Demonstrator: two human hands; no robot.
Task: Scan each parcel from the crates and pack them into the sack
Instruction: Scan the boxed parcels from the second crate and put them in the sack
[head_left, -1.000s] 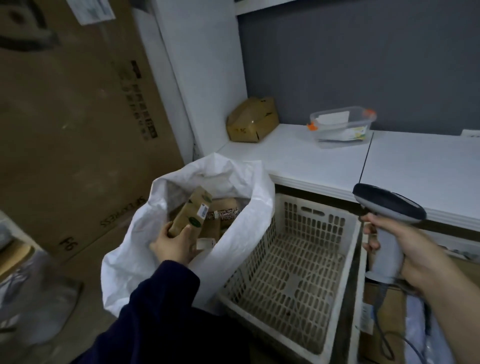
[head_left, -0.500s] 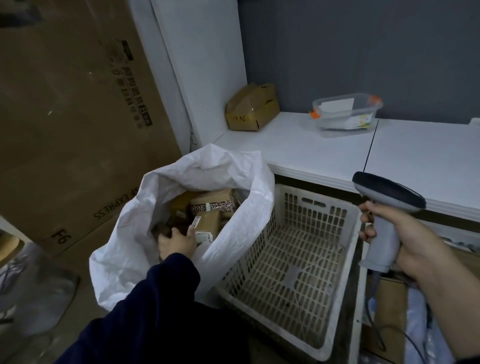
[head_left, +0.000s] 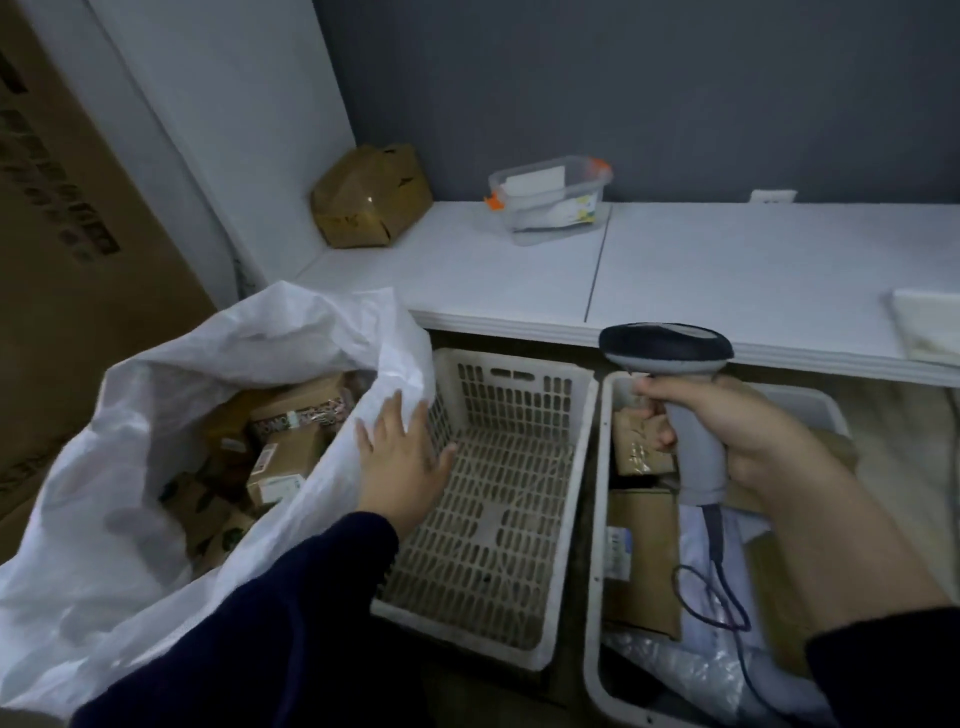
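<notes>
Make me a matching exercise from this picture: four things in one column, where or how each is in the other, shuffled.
1 sack
2 slotted crate
3 scanner
4 clear tub

A on the counter
B empty
C gripped by the right hand
D holds parcels

Pairs: 1-D, 2-B, 3-C, 4-A

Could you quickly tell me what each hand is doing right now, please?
Left hand: open, fingers spread, holding nothing, at the sack's rim.
Right hand: closed around the barcode scanner's handle.
</notes>
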